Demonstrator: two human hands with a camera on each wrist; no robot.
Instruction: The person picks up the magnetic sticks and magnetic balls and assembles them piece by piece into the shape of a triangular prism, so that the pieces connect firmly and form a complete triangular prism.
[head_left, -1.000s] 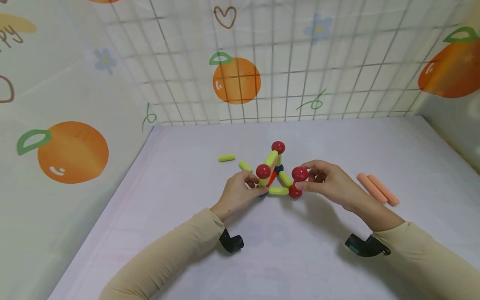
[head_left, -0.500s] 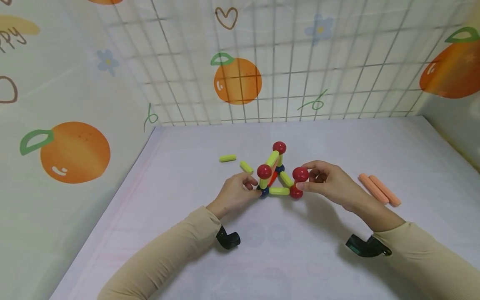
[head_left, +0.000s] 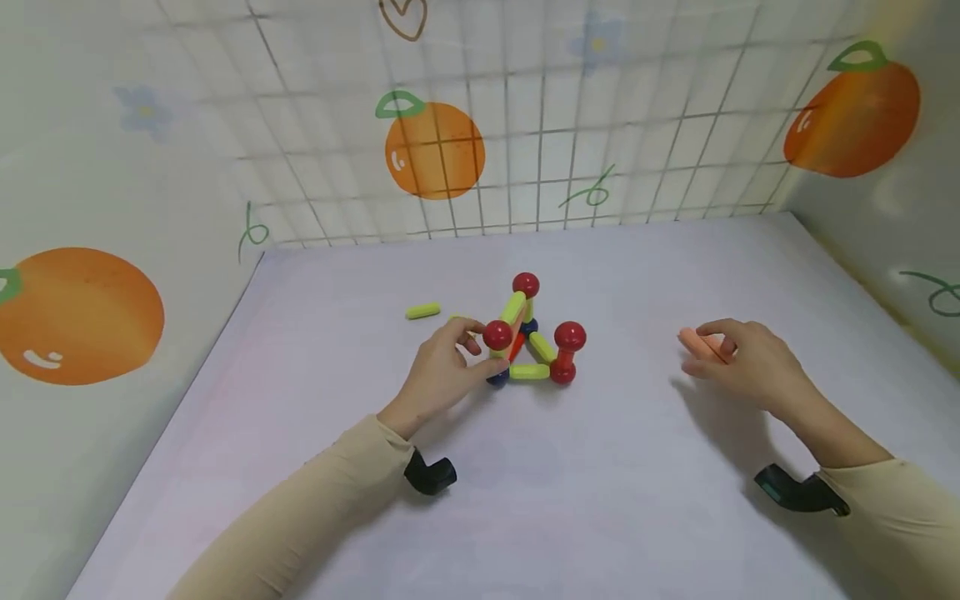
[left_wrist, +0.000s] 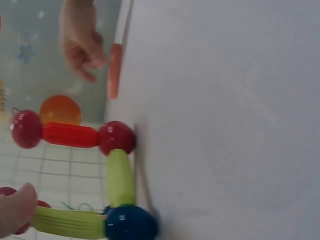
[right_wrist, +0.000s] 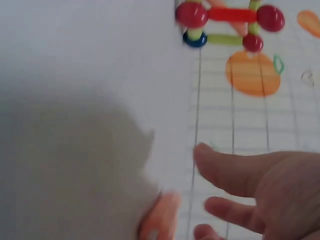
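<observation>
At the middle of the white table (head_left: 600, 500), the left hand (head_left: 442, 375) pinches the stick-and-ball frame (head_left: 528, 337) at its near-left corner, seemingly steadying it. Well to the right, the right hand (head_left: 738, 362) curls loosely over the orange sticks (head_left: 697, 343) (whether it actually grips one I cannot tell). A loose yellow stick (head_left: 422, 311) lies behind the frame; nothing stands between hands and pieces.

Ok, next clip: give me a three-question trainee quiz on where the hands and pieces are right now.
1. True or false: the right hand touches the rod-and-ball structure.
2. Which hand is at the structure: A left, B right?
3. Fill in: the sticks under the right hand's fingers are ____ coloured.

Key: 1 false, it is over at the sticks, apart from the structure. 2 A, the left hand has its fingers at the structure's near-left corner. 3 orange.
</observation>
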